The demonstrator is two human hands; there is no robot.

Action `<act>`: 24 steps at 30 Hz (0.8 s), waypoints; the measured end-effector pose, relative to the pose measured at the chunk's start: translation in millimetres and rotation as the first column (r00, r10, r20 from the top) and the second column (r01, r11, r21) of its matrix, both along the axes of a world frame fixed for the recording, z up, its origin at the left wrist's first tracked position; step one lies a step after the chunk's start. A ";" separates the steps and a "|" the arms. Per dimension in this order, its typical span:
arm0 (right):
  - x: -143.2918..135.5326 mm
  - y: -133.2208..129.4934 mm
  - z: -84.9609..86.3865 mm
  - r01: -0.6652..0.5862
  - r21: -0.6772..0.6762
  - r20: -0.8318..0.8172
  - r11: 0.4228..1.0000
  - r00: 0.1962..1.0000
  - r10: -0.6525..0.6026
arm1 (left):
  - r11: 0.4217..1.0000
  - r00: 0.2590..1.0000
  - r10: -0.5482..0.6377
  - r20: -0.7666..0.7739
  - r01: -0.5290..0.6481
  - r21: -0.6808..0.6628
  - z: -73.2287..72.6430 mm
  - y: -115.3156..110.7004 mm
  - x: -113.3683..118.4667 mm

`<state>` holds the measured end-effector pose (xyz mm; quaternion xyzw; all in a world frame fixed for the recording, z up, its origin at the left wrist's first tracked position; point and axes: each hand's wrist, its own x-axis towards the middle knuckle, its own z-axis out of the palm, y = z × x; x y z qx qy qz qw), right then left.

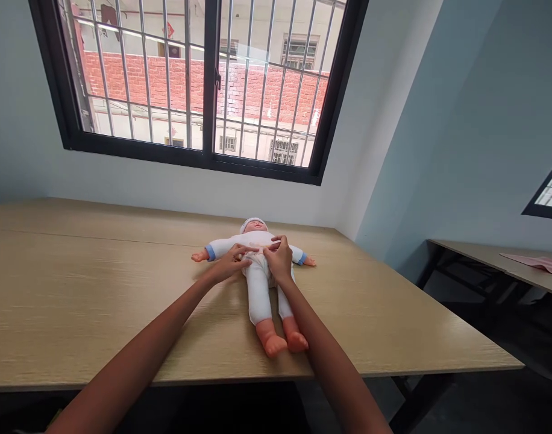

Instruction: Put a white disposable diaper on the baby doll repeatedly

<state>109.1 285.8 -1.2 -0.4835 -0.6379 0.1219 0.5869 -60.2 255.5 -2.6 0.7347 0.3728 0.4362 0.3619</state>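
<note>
A baby doll (260, 301) in a white top and trousers lies on its back, with its head away from me and its bare feet near the table's front edge. The top has blue cuffs, and a white cap covers the head. At the doll's waist, my left hand (232, 261) rests with its fingers stretched over the belly and its thumb apart. Across from it, my right hand (280, 258) pinches the clothing at the waist, its thumb and fingertips close together. Between the hands the cloth looks bunched; its exact edge is hard to make out.
The doll lies on a wide wooden table (99, 301) that stands against the wall. Above is a black-framed window (208, 90) with metal bars. On the right, a second table (475, 259) carries a pink striped cloth (536, 263).
</note>
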 end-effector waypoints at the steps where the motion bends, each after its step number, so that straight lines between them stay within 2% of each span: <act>1: 0.3 -0.1 0.2 -0.009 0.003 -0.007 1.000 1.000 0.009 | 1.000 1.000 0.009 -0.022 -0.009 0.003 0.2 -0.4 0.3; 5: 0.9 -0.8 3.6 -0.010 0.122 0.011 0.992 1.000 0.009 | 0.998 0.997 0.045 -0.069 -0.042 0.038 0.3 -0.7 0.1; 8: 2.4 -0.5 7.6 0.034 0.233 -0.018 0.972 0.999 -0.031 | 0.998 0.998 0.033 -0.049 -0.030 0.049 -1.1 0.4 -1.3; 10: 3.3 0.0 9.0 0.058 0.255 -0.057 0.965 0.997 -0.045 | 0.999 0.999 0.015 -0.037 -0.013 0.045 -2.1 0.6 -1.9; 13: 2.8 1.1 8.0 0.012 0.219 -0.094 0.976 0.996 0.009 | 0.998 1.000 0.014 -0.028 -0.012 0.054 -1.3 -1.2 -1.0; 17: -0.5 2.9 3.0 -0.118 0.093 -0.072 0.989 0.989 0.125 | 0.997 0.998 0.051 -0.047 -0.048 0.063 3.5 -4.5 2.3; 20: -2.0 4.6 -0.3 -0.127 0.031 -0.069 0.991 0.989 0.128 | 0.995 0.995 0.069 -0.071 -0.063 0.083 6.3 -4.8 3.7; 24: -2.1 6.7 -3.0 -0.122 0.012 -0.116 0.992 0.986 0.122 | 0.995 0.996 0.054 -0.077 -0.047 0.090 6.3 -3.5 3.4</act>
